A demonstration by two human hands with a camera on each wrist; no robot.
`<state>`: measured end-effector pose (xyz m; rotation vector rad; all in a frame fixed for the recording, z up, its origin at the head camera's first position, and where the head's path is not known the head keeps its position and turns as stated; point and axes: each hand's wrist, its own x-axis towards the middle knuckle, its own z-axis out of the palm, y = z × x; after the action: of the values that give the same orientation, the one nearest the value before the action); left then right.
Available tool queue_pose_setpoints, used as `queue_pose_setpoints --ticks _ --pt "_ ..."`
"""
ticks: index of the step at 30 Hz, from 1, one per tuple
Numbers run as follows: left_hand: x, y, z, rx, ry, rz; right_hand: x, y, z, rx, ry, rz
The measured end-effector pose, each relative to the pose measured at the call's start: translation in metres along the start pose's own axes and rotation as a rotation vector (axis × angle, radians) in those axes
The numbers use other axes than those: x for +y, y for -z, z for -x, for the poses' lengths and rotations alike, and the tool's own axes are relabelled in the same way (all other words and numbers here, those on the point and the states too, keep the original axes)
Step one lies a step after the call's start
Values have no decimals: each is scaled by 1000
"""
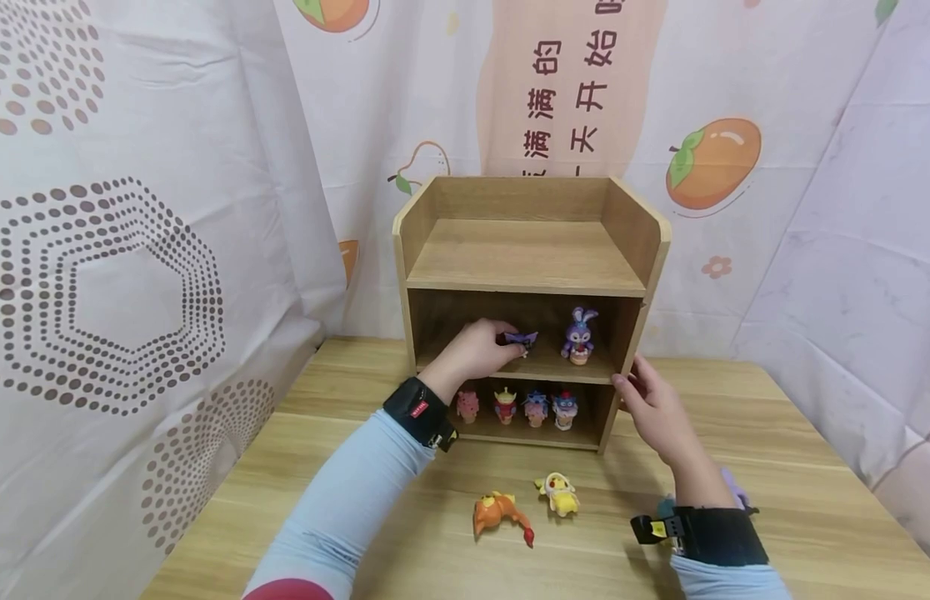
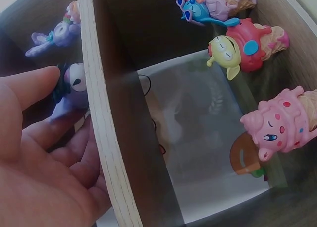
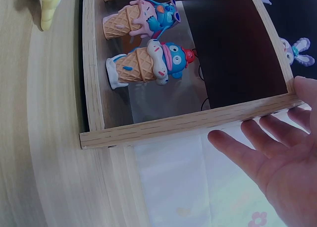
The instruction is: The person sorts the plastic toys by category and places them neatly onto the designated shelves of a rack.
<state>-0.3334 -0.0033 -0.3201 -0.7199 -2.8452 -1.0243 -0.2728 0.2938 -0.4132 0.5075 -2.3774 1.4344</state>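
Observation:
My left hand reaches into the middle compartment of the small wooden shelf and pinches a purple figurine between thumb and fingers. In the left wrist view this figurine shows a pale face, partly hidden by the shelf board. To its right on the same level stands a purple rabbit figurine. My right hand rests against the right side panel, its thumb at the front edge and its fingers extended along the outside.
In the bottom compartment stand several ice-cream-cone figurines, among them a pink one and a blue one. On the table before the shelf lie an orange figurine and a yellow one. A purple figurine is partly behind the right forearm.

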Motion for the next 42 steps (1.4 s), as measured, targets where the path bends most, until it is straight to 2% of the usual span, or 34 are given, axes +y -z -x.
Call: queue_pose_setpoints --ticks 12,35,42 --pt "-1 -1 -2 22 -1 -16 1 0 -1 3 3 -3" --pt "-3 1 -3 22 -12 -1 1 0 -1 6 -2 2" --pt "-5 3 1 59 -7 29 0 1 0 6 15 -1"
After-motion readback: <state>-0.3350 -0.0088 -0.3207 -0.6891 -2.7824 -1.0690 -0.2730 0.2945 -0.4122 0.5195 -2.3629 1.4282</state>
